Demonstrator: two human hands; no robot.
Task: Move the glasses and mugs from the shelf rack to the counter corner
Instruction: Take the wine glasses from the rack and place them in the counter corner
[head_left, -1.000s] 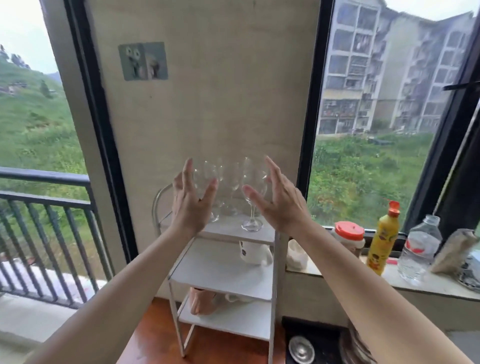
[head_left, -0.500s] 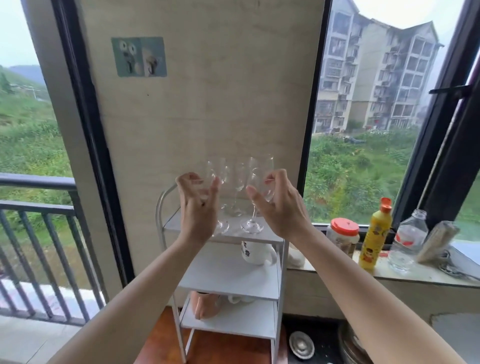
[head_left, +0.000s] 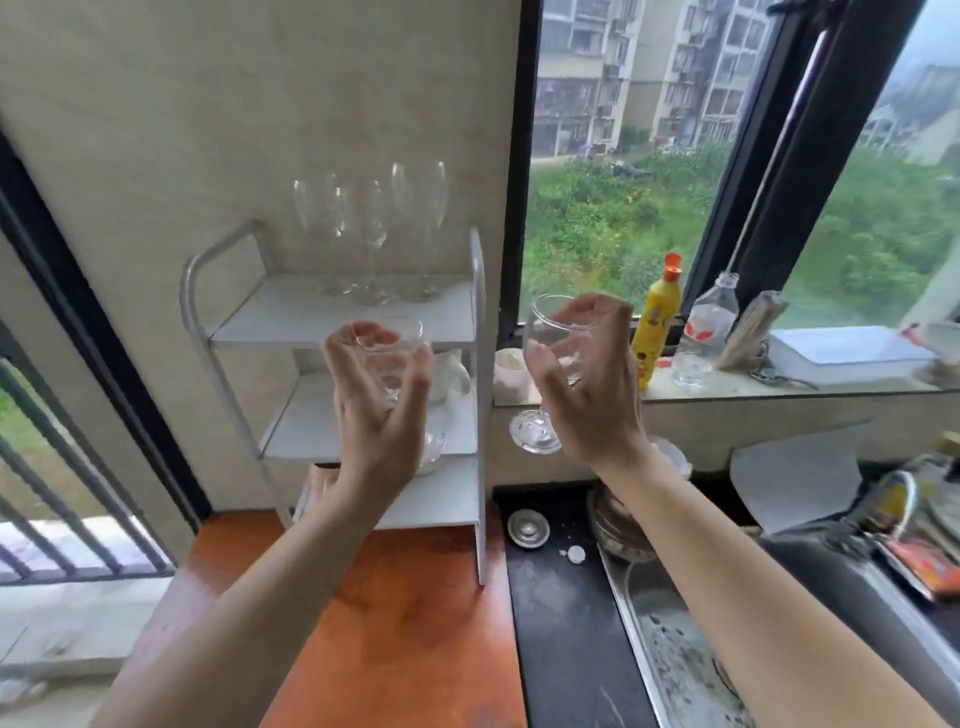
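Nearest me, at 6 o'clock, I see bare orange counter (head_left: 395, 613) running up to the foot of the white shelf rack (head_left: 480, 395), with a black strip and a metal sink (head_left: 675, 654) to its right at 4 o'clock; the orange surface in front of the rack is open room, edged on the left by a black window frame and railing. Above it I have both hands raised in front of the rack. My left hand (head_left: 376, 415) has its fingers curled round the bowl of a wine glass (head_left: 389, 358), stem pointing down, long axis upright, rim up, held in the air before the rack's middle tier. At 1 o'clock from it my right hand (head_left: 587, 395) is wrapped on a second wine glass (head_left: 553, 338), also rim up and stem down, tilted slightly, its round foot hanging just below my thumb, clear of the rack's right post. Further back at 12 o'clock, 3 or 4 tall stemmed glasses (head_left: 374, 234) stand upright on the top tier against the wall; I cannot count them exactly through the glare. A white mug (head_left: 452, 374) sits on the middle tier behind my left hand. Far right at 2 o'clock, the window ledge (head_left: 779, 387) carries a yellow bottle (head_left: 657, 322) and a clear bottle (head_left: 709, 322).
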